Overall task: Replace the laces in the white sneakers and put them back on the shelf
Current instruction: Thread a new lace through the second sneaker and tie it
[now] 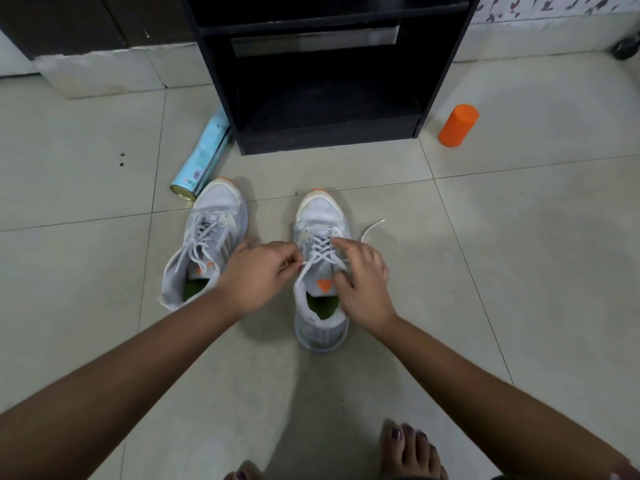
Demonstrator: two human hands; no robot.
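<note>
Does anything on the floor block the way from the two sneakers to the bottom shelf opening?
Nothing visible does. The blue can lies left of the shelf, near the toe of the left sneaker; the orange cylinder stands to the shelf's right. Neither lies between the shelf and the left or right sneaker.

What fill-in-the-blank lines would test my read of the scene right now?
1. The left hand and right hand pinch the white lace of the white mesh sneaker on the person's ____.
2. The light blue spray can lies on its ____ beside the black wooden shelf unit.
3. The upright plastic cylinder right of that shelf is ____.
Missing: right; side; orange.
</note>
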